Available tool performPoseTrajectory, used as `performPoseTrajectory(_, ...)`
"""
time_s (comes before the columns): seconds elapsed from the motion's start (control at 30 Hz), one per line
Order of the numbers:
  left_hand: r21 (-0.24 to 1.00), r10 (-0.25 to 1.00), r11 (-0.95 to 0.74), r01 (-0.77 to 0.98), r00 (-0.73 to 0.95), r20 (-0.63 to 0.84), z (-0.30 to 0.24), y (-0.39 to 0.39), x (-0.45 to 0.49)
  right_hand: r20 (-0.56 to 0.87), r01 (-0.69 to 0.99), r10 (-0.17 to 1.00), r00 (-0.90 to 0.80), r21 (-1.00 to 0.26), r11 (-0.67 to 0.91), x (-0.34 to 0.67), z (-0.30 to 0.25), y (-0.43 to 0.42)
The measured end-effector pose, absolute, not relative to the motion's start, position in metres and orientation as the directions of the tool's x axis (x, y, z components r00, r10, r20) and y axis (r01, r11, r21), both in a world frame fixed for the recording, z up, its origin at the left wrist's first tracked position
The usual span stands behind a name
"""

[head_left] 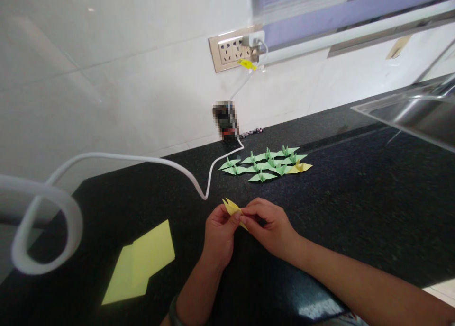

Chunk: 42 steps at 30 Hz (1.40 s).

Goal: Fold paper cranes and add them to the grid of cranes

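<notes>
Left hand (219, 235) and right hand (273, 225) pinch part-folded yellow paper (232, 206); green paper cranes (262, 176), one yellow crane (299, 167) appear finished; yellow sheets (153, 251) lie unfolded.

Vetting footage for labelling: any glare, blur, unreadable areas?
Head view: glare on the black counter, bottom right of centre; head view: white cable loop at left looks soft; head view: pixelated patch by the wall, contents unreadable; head view: folded yellow paper fairly clear.

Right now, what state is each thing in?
Held yellow paper: folded, pointed
Left hand: pinching it
Right hand: pinching it
Green cranes: folded, wings spread
Yellow crane: folded, wings spread
Loose yellow sheets: flat, overlapping
White cord: looped at left
White adapter: plugged in
Pixelated object: state unclear
</notes>
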<state>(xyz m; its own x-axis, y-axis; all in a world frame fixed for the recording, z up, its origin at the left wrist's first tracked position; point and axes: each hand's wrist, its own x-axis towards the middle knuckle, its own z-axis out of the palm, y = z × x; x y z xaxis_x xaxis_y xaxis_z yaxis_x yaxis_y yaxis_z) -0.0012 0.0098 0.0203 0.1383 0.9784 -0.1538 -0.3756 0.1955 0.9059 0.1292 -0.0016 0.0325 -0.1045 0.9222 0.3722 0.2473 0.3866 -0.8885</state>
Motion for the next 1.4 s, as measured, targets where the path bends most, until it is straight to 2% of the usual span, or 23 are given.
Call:
performPoseTrajectory(0.2,0.888,0.975,0.222,-0.402,0.118,-0.190,0.021,0.012,-0.003,0.067,-0.055,0.992,-0.103,-0.997,0.061,0.126,0.026,0.005)
performPoseTrajectory(0.3,0.918,0.983,0.183,-0.351,0.088,-0.162,0.019,0.011,-0.003,0.007,-0.116,0.994,-0.112,-0.993,-0.007,0.124,0.024,0.004)
performPoseTrajectory(0.53,0.981,0.992,0.110,-0.160,0.077,-0.098,0.021,0.010,-0.003,0.013,0.022,0.991,-0.133,-1.000,0.016,0.131,0.024,0.009)
performPoseTrajectory(0.63,0.992,0.992,0.101,-0.080,0.086,-0.094,0.022,0.011,-0.005,0.133,0.070,0.985,-0.107,-0.988,0.141,0.135,0.028,0.011)
performPoseTrajectory(0.77,0.996,0.994,0.064,0.060,0.085,-0.069,0.023,0.011,-0.006,0.306,0.143,0.940,-0.152,-0.934,0.327,0.136,0.030,0.008)
performPoseTrajectory(0.87,0.985,0.996,0.018,0.173,0.084,-0.032,0.023,0.010,-0.006,0.320,0.162,0.935,-0.154,-0.925,0.343,0.136,0.029,0.008)
performPoseTrajectory(0.97,0.979,0.992,-0.001,0.205,0.127,-0.026,0.022,0.009,-0.006,0.300,0.165,0.942,-0.149,-0.932,0.323,0.136,0.026,0.009)
performPoseTrajectory(1.13,0.987,0.975,0.038,0.156,0.209,-0.070,0.020,0.009,-0.007,0.203,0.084,0.973,-0.110,-0.974,0.212,0.134,0.024,0.012)
performPoseTrajectory(1.3,0.973,0.932,0.226,0.042,0.282,-0.228,0.023,0.008,-0.005,-0.062,-0.221,0.989,-0.131,-0.971,-0.090,0.136,0.025,0.015)
performPoseTrajectory(1.4,0.964,0.919,0.267,-0.004,0.302,-0.253,0.024,0.008,-0.004,-0.144,-0.278,0.967,-0.212,-0.939,-0.201,0.139,0.024,0.017)
